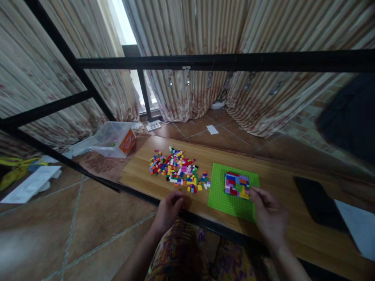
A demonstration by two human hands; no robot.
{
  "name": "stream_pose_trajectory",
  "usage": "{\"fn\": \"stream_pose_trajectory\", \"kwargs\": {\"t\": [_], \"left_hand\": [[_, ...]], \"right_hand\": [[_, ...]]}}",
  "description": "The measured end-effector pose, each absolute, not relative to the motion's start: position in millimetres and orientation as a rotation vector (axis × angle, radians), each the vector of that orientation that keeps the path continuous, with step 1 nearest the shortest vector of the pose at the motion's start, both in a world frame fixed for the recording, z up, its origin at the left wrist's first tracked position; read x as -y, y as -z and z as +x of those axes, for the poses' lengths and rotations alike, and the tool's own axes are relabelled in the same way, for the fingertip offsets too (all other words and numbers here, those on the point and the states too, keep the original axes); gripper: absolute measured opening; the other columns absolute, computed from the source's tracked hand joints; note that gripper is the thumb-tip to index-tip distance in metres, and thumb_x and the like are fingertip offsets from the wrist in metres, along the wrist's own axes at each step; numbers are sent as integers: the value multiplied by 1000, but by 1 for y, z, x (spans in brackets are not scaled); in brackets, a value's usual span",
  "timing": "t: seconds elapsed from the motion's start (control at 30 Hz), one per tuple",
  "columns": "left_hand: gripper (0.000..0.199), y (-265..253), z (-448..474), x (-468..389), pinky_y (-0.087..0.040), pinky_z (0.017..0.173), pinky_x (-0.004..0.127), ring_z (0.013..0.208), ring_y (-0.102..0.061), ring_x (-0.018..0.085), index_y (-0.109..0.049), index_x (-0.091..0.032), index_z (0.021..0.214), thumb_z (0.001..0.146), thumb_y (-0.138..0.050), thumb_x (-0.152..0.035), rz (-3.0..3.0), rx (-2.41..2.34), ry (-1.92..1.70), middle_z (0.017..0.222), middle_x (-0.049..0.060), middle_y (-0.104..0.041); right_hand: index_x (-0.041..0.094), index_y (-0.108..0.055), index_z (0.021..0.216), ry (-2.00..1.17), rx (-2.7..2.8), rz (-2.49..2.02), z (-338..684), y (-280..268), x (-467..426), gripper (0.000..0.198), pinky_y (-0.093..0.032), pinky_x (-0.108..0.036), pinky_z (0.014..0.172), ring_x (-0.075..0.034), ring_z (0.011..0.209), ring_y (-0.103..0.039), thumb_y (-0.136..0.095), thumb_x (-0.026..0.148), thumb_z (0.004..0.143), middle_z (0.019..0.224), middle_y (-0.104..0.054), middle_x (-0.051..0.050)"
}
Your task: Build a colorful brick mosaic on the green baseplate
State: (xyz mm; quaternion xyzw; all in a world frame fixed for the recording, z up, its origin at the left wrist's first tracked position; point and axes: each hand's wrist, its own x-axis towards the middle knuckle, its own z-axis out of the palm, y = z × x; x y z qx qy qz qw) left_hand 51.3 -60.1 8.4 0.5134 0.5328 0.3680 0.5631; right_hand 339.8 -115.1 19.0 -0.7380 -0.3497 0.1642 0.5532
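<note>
A green studded baseplate [218, 199] lies on the wooden table, bearing a flat rectangular build of colourful toy bricks [236, 184]. My right hand [269, 212] is over the plate's right side, thumb and fingers pinched together at the build's right edge. Whatever sits between those fingertips is too small and covered to make out. Left of the plate spreads a loose pile of small toy bricks [178, 168] in many colours. At the table's near edge, just below the pile, rests my left hand [170, 208], its fingers curled closed; their contents, if any, are hidden.
A dark flat object [318, 201] and a white sheet [359, 226] lie at the right of the wooden table [137, 171]. On the floor at left stands a clear plastic bin [113, 136] with an orange label. A black metal rail [205, 61] crosses before the curtains.
</note>
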Motion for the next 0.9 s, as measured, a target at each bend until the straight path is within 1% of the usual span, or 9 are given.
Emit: {"fn": "stream_pose_trajectory", "kwargs": {"t": [0.1,0.17,0.27,0.37,0.5,0.6,0.7,0.77,0.9], "left_hand": [[26,-9,38,54,-48,56,24,62,-60,14,-61,-16,98,78,-61,-33,1219,-1339,-896,71,0,-63],[27,-10,33,52,-48,57,25,63,-61,15,-60,-16,100,79,-60,-33,1224,-1369,-912,76,1,-65],[27,-9,29,51,-50,59,26,65,-62,14,-60,-16,103,80,-59,-31,1247,-1375,-924,83,3,-66],[27,-4,27,51,-50,61,26,66,-62,14,-60,-17,105,80,-59,-29,1278,-1356,-943,86,3,-66],[28,5,24,51,-50,64,26,68,-62,14,-60,-17,107,81,-58,-28,1306,-1319,-961,82,2,-65],[27,8,23,51,-50,65,25,70,-62,14,-60,-18,107,82,-58,-29,1304,-1291,-971,83,2,-65],[24,7,23,52,-50,66,25,72,-62,15,-61,-18,105,83,-58,-28,1305,-1267,-976,86,2,-66],[22,6,23,52,-50,65,25,72,-62,15,-61,-18,103,83,-57,-27,1294,-1257,-974,85,2,-65],[22,5,22,52,-51,66,25,75,-62,15,-61,-18,101,81,-58,-25,1240,-1241,-981,83,2,-65]], "right_hand": [[22,-71,96,-480,1071,-1647,299,-26,112,28,-51,-37,83,-23,90,-67,-60,45,84,99,-73,-7],[24,-71,93,-570,1297,-1590,271,-24,109,22,-51,-34,80,-21,88,-66,-57,40,88,95,-72,-5],[25,-69,92,-666,1533,-1481,234,-18,103,19,-51,-32,78,-19,87,-65,-51,31,92,91,-70,-3],[25,-68,93,-708,1694,-1449,209,-14,94,18,-50,-34,81,-20,90,-64,-49,25,92,92,-69,-4],[23,-66,93,-701,1823,-1483,194,-11,80,18,-50,-39,84,-23,92,-62,-48,21,91,93,-68,-5],[22,-65,99,-650,1822,-1513,192,-8,72,19,-50,-42,87,-24,96,-62,-49,21,90,97,-67,-7],[23,-65,105,-599,1796,-1506,195,-4,72,22,-50,-43,92,-25,104,-61,-51,22,89,107,-67,-8],[25,-66,106,-585,1793,-1487,200,-4,78,22,-50,-43,93,-25,105,-62,-51,24,89,110,-67,-7],[27,-69,99,-513,1726,-1509,219,-2,103,22,-53,-40,89,-25,100,-66,-49,31,92,102,-71,-6]]}}
